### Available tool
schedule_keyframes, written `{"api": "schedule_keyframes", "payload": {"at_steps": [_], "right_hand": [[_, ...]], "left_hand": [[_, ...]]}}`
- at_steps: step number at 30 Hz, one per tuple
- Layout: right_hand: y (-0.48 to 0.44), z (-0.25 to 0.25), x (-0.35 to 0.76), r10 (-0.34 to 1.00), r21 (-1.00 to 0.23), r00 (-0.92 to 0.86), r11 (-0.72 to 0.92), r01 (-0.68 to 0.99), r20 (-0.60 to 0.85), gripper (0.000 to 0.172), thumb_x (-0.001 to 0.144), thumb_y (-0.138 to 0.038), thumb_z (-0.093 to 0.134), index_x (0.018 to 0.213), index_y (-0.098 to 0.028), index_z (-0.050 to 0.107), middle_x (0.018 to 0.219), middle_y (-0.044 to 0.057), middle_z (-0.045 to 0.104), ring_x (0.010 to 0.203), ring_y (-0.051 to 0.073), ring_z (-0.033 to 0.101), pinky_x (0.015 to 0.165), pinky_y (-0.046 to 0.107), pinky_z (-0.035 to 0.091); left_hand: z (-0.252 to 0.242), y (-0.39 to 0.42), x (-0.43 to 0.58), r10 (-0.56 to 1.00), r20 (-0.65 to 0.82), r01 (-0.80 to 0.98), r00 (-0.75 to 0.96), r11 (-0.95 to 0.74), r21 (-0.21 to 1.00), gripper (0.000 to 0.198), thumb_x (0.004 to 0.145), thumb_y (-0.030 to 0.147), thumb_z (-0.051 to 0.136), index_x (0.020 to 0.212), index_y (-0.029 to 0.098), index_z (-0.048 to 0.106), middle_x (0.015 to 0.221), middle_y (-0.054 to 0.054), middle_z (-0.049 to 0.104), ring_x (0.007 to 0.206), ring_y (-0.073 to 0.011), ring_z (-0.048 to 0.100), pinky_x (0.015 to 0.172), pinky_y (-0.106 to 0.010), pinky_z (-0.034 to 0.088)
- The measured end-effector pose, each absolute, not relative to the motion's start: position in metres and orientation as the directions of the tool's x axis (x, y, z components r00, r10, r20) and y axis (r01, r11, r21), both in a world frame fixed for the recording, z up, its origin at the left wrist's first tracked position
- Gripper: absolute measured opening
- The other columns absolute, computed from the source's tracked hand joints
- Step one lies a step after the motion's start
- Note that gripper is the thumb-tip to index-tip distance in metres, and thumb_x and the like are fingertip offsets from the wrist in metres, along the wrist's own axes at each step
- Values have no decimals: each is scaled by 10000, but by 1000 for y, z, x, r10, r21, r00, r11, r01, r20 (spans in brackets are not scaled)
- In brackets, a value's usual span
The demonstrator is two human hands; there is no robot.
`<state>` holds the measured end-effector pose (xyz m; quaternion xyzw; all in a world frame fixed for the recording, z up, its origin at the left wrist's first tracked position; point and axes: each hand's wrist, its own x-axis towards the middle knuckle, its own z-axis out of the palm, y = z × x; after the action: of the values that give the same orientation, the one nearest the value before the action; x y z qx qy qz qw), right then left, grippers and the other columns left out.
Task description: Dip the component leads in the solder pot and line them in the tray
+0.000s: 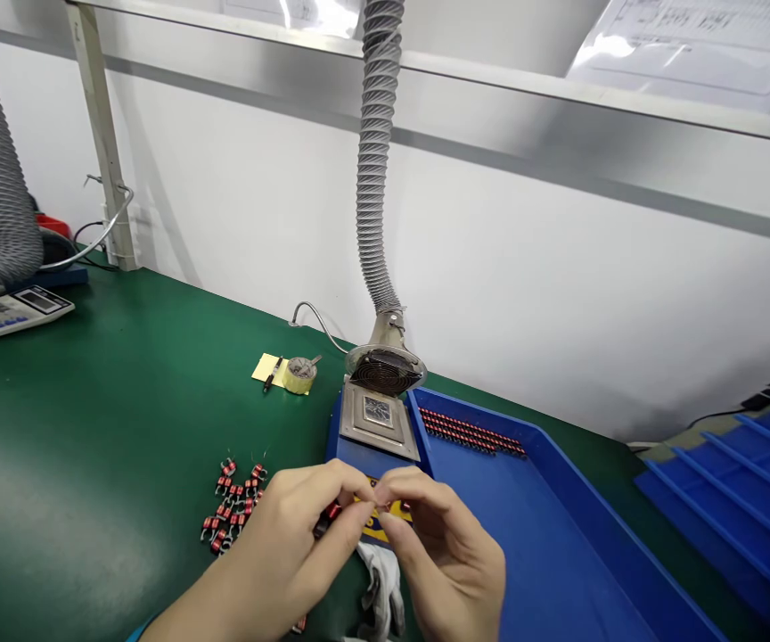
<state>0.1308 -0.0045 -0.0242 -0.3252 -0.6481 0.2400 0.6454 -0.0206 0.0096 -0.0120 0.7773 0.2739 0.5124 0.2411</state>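
Observation:
My left hand [305,526] and my right hand [442,544] meet fingertip to fingertip in front of the blue tray, both closed in a pinch. Between the right fingers shows a bit of a small red coil [386,506], mostly covered by the fingertips. Another red-and-black coil [332,512] peeks out inside the curl of my left hand. Left of that hand, a loose pile of red-and-black coils [228,510] with wire ends lies on the green table [118,446]. Rows of similar coils [465,430] line the far end of the blue tray [525,535].
A metal solder pot [380,419] stands behind my hands, under a fume hose [377,160]. White gloves [381,588] lie below them. Farther back are a tape roll [300,375], a pen [273,374] and a calculator [14,309]. Blue ribbed trays [733,499] lie at right.

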Motion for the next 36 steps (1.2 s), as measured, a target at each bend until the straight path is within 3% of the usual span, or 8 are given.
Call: {"api": "schedule_keyframes", "payload": {"at_steps": [4,8,11,15,19,23,26,36], "right_hand": [[-5,-25,129,622,-591,-9,748,303,783,211,875,-57,569,937,-223,682,806,37,687,759,173,646,668,279,510],[-5,-27,124,870,-870,-22,493,-12,493,339,969,-254,472,640,-192,527,534,-21,509,498,107,479,505,223,419],[-4,-27,126,870,-854,-49,468,-227,490,375,967,-338,485,624,-199,546,492,-26,493,499,119,490,537,239,458],[-5,-28,133,720,-717,16,689,106,694,170,850,-154,675,981,-260,696,848,23,704,831,177,655,745,283,526],[-7,-30,133,573,-542,-26,788,294,819,262,853,-22,590,968,-235,692,833,26,707,820,179,662,737,289,518],[-8,-28,128,857,-857,4,515,-22,516,299,954,-254,504,671,-191,576,574,1,555,536,126,512,562,254,453],[-6,-26,129,883,-854,-61,431,-292,466,388,958,-364,496,614,-195,556,458,-21,480,463,124,453,540,268,463],[-6,-28,126,635,-635,32,768,77,772,182,873,-108,637,949,-255,712,784,7,715,774,167,670,711,285,534]], "left_hand": [[-14,10,-19,602,730,283,322,-798,533,174,967,115,433,857,196,540,681,44,606,579,-96,558,581,-183,427],[-17,12,-15,422,840,417,341,-869,266,228,955,89,380,825,171,549,590,27,553,487,-126,465,489,-260,337],[-14,9,-15,528,788,309,317,-843,441,199,943,87,417,821,180,544,633,41,578,531,-99,514,533,-213,390],[-9,6,-20,721,610,147,329,-677,721,169,941,120,472,815,210,540,695,70,591,608,-67,563,607,-126,435],[-12,7,-19,683,648,213,336,-726,654,165,941,111,464,833,196,554,699,56,609,607,-81,569,604,-159,435],[-15,9,-14,482,807,335,342,-864,375,206,927,70,424,803,169,555,617,34,580,520,-108,502,523,-244,360],[-13,8,-14,584,745,236,322,-812,534,204,918,62,446,786,184,541,630,56,589,545,-80,530,567,-191,394],[-6,6,-21,818,407,46,406,-464,885,160,935,212,483,802,212,572,727,52,608,676,-89,561,665,-150,424]]}}
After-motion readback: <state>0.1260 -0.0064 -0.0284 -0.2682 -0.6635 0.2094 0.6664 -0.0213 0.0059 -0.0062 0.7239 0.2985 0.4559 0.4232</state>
